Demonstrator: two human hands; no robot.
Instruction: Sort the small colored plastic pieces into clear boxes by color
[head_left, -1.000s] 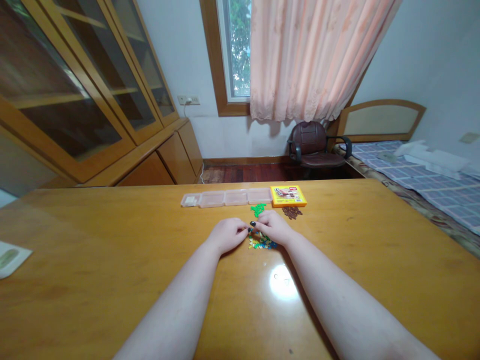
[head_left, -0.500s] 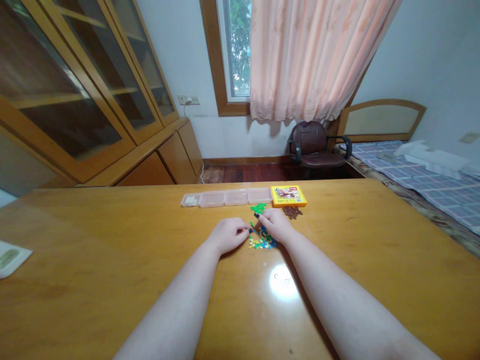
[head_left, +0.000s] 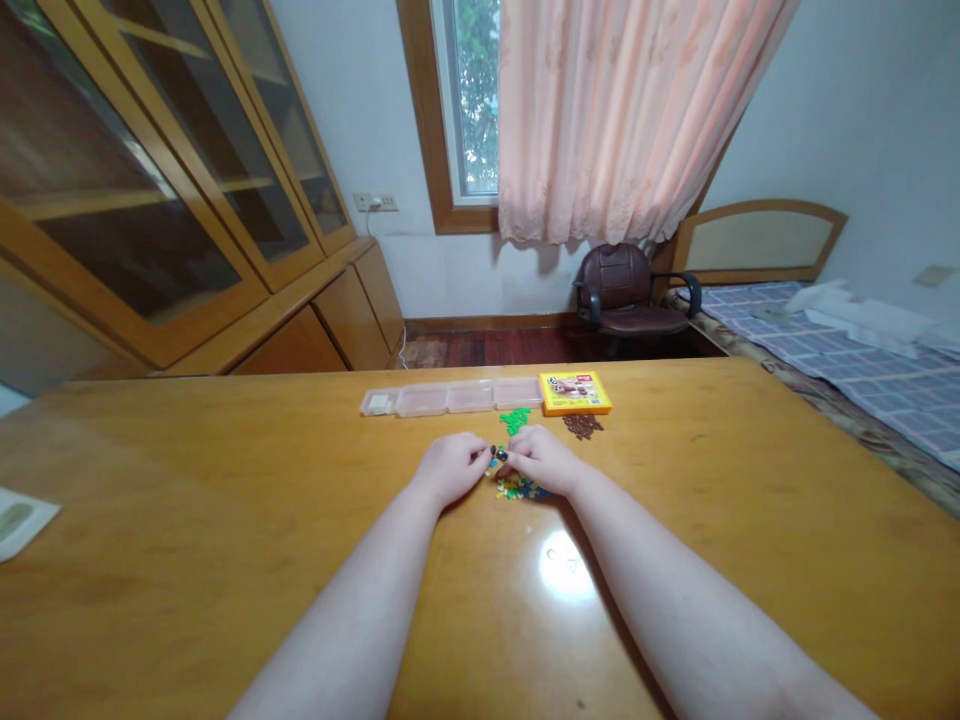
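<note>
My left hand [head_left: 452,468] and my right hand [head_left: 546,460] meet with their fingertips close together over the table, thumbs and fingers pinched. Small blue and yellow bits show between and just below the fingertips; what each hand grips is too small to make out. Right below them lies a mixed pile of tiny coloured pieces [head_left: 517,489], in green, yellow, white and blue, partly covered by my right hand. A heap of green pieces [head_left: 515,420] sits just beyond the fingers. Brown pieces [head_left: 583,426] form a separate heap to the right.
A row of clear plastic trays [head_left: 424,400] runs along the far side of the wooden table [head_left: 225,520], with a yellow box [head_left: 576,394] at its right end. At the left edge is a white object [head_left: 26,520]. A chair [head_left: 619,290] stands beyond the table.
My right hand has come down and left, bringing its fingertips against those of my left hand. More of the green heap now shows.
</note>
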